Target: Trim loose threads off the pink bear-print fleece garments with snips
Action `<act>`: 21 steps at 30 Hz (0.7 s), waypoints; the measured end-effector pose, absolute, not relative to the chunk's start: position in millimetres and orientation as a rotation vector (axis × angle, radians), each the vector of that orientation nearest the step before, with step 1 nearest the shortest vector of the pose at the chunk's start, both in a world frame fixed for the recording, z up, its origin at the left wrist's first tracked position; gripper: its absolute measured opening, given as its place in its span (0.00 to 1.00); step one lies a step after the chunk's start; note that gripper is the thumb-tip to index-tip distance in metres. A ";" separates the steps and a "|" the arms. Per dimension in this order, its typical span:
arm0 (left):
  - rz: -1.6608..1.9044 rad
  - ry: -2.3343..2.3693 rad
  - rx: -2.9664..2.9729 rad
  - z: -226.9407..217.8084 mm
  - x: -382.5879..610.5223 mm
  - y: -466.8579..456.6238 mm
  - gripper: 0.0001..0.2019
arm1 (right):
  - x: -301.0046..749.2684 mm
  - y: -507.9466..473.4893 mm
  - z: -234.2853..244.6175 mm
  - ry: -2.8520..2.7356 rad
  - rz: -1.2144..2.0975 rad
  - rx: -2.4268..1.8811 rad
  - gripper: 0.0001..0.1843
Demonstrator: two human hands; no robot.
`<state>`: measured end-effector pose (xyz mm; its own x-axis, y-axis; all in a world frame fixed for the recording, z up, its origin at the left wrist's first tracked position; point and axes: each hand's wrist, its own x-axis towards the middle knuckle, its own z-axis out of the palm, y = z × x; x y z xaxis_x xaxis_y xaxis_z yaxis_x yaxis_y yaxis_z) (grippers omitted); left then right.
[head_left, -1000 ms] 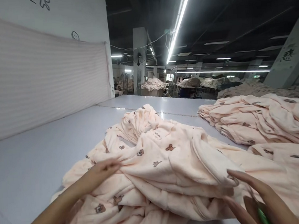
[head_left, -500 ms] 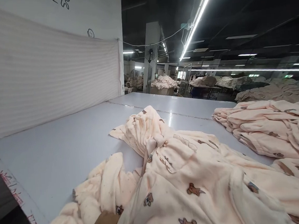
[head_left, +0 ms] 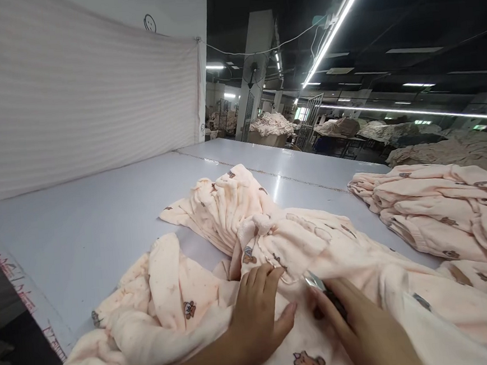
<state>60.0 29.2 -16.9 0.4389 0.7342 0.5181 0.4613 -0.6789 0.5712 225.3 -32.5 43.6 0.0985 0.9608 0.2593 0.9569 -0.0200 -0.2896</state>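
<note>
Pale pink garment (head_left: 337, 248), bear-printed and bunched
Left hand (head_left: 257, 308) on it, thumb spread; just beside, the right hand (head_left: 362, 322) grips a metal-tipped tool (head_left: 314, 281).

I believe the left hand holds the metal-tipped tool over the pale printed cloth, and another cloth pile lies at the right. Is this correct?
Not quite: in the head view, the right hand holds the metal-tipped tool, not the left hand. The printed cloth and other pile are as stated.
</note>
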 end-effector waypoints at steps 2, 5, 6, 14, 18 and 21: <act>1.113 1.030 2.350 -33.6 61.9 27.7 0.23 | 223.2 -22.6 34.4 -1.899 -0.007 -2.033 0.17; 1.116 1.001 2.355 -39.4 56.0 27.3 0.24 | 223.0 -22.8 26.3 -1.911 -0.075 -2.067 0.18; 1.110 0.996 2.358 -38.4 54.5 27.6 0.25 | 222.2 -24.2 25.7 -1.914 -0.094 -2.076 0.18; 1.111 0.987 2.382 -39.3 55.1 30.1 0.25 | 209.7 -18.0 28.2 -1.961 -0.185 -2.133 0.16; 1.136 0.969 2.394 -37.8 54.5 30.8 0.25 | 212.4 -17.9 25.0 -1.959 -0.164 -2.119 0.17; 1.179 0.967 2.417 -38.9 54.4 32.1 0.24 | 216.4 -23.6 25.6 -1.943 -0.089 -2.056 0.16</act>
